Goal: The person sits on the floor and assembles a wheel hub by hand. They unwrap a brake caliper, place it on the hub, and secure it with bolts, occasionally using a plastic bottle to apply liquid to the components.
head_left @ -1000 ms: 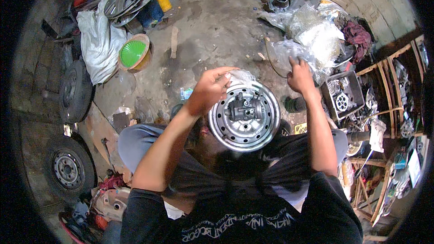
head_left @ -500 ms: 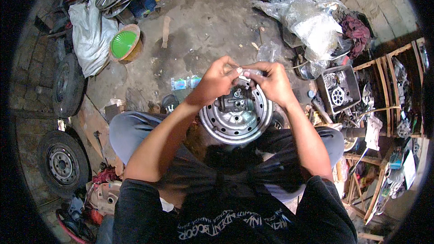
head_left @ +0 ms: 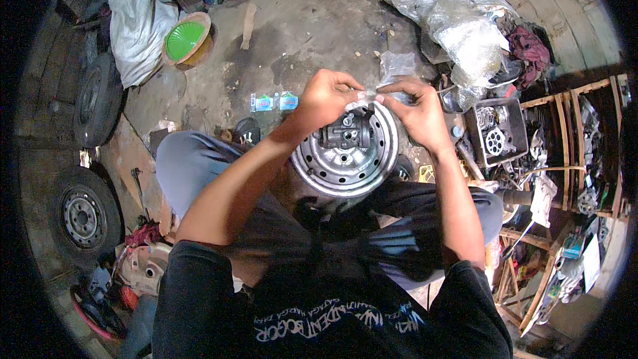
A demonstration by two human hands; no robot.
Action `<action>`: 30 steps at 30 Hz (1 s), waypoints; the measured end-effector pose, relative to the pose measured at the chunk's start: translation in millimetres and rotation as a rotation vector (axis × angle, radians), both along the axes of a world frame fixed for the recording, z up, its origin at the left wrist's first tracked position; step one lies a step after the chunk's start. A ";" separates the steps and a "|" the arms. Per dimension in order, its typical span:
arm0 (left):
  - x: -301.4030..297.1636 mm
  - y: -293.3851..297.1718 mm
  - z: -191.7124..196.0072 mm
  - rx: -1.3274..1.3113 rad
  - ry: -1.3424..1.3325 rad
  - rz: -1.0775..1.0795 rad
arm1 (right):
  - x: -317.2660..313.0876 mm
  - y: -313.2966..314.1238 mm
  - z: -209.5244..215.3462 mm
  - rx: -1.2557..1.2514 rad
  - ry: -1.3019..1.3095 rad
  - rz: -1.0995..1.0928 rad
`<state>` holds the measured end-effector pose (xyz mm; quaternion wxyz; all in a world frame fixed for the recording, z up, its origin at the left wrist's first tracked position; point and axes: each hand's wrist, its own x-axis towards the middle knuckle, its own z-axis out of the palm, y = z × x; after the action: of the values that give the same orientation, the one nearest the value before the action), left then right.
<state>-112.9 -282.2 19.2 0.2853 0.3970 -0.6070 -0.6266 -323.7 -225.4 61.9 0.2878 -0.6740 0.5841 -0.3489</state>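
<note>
Above a silver wheel rim (head_left: 312, 176), my left hand (head_left: 327, 98) and my right hand (head_left: 420, 112) meet fingertip to fingertip. Between them they pinch a small, clear, crinkled piece that looks like a plastic packet (head_left: 369, 97); whether anything is inside is too small to tell. The rim lies flat between my bent legs. On its centre sits a dark grey metal machine part (head_left: 344, 136) with round holes, its far side partly covered by my hands.
Two small blue-green packets (head_left: 264, 102) lie on the floor left of the rim. A grey bin (head_left: 500, 153) of metal parts stands at right beside a wooden rack (head_left: 565, 126). Beyond are a green-lined bowl (head_left: 186, 41) and bubble wrap (head_left: 458, 33). Tyres (head_left: 83, 216) line the left wall.
My hands have drawn slightly apart, and more of the clear piece shows stretched between the fingertips. The view has shifted a little; the rim and metal part sit the same.
</note>
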 end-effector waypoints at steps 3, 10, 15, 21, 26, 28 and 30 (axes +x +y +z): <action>-4.9 10.1 -19.6 0.068 0.152 -0.026 | 15.3 8.8 3.5 -0.044 0.115 0.022; -3.8 47.4 -49.1 0.099 0.204 0.171 | 9.2 18.3 -33.9 0.002 0.146 0.086; 2.6 70.8 -92.8 0.401 0.300 0.241 | 34.3 41.9 -59.8 0.150 0.145 0.156; 5.4 70.5 -109.1 0.635 0.499 0.210 | 40.0 38.8 -78.9 0.088 0.141 0.049; -3.8 71.8 -133.2 0.672 0.561 0.418 | 47.9 36.2 -86.0 0.136 0.198 0.020; -5.3 74.4 -138.2 0.715 0.511 0.427 | 46.8 36.3 -93.1 0.147 0.249 0.059; -7.5 76.0 -143.2 0.717 0.501 0.430 | 45.1 40.8 -105.0 0.139 0.278 0.061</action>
<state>-120.4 -206.2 -124.0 0.3908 0.4237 -0.1699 -0.7993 -278.6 -184.6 -43.1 0.2606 -0.7116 0.6204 -0.2021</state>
